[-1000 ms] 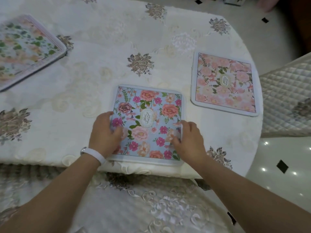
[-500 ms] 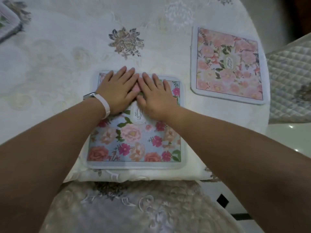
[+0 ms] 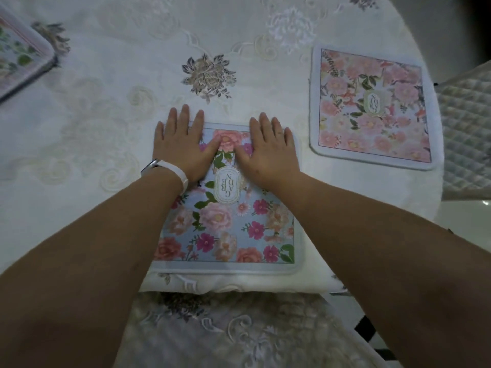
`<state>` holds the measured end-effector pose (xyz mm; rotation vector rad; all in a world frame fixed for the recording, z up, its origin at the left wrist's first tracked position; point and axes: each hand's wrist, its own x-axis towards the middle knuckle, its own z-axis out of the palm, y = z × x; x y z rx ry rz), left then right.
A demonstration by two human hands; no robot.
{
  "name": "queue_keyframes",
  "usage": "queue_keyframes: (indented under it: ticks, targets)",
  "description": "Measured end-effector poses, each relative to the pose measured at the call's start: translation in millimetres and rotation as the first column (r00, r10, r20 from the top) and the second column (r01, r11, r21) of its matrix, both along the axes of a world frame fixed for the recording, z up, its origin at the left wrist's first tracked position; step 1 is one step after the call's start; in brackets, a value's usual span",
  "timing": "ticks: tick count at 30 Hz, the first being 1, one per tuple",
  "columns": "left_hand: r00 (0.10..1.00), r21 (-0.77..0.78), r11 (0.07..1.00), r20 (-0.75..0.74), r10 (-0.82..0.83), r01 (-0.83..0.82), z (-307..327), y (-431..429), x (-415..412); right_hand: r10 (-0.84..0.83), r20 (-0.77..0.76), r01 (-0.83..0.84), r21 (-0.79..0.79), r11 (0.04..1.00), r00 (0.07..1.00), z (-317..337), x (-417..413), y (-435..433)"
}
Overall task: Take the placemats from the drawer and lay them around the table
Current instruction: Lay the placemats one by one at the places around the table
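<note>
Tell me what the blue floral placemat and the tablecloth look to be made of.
The blue placemat is probably padded fabric or foam, matte: its printed flowers show no glare and a soft pale border rounds the corners. The tablecloth looks woven, faintly shiny: raised embroidered flowers and scrolls, draping over the edge.

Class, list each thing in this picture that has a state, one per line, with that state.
Blue placemat: flat at the near edge of the table, being pressed.
Pink placemat: flat, untouched, right of the blue one.
Third placemat: far left, partly out of frame.
Left hand: open, fingers straight, pressing the blue placemat.
Right hand: open, fingers straight, pressing the blue placemat.
</note>
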<state>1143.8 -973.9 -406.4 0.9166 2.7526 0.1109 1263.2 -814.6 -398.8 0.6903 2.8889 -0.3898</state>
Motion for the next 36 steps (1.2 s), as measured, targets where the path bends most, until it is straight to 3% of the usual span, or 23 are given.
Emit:
queue_keyframes:
  ticks: [7, 20, 26, 32, 36]
  targets:
    - [0.997, 0.046, 0.996, 0.03, 0.074, -0.075, 1, -53, 25, -0.075, -0.034, 0.074, -0.022, 0.997, 0.997, 1, 51, 2]
    - [0.997, -0.043, 0.998, 0.059, 0.042, -0.039, 5, -123, 123, 0.084, 0.07, -0.084, -0.004, 0.996, 0.994, 8, 141, -67]
    - [0.976, 0.001, 0.977, 0.038, -0.213, 0.213, 4, -91, 136, 0.247, 0.055, -0.247, -0.009, 0.969, 0.968, 2, 116, -109]
    - [0.975, 0.007, 0.975, 0.027, -0.223, 0.222, 2, -84, 135, 0.28, 0.028, -0.279, -0.006, 0.96, 0.96, 0, 117, -110]
    - [0.936, 0.014, 0.937, 0.016, -0.351, 0.35, 3, -100, 138, 0.382, 0.062, -0.384, 0.026, 0.923, 0.922, 3, 139, -95]
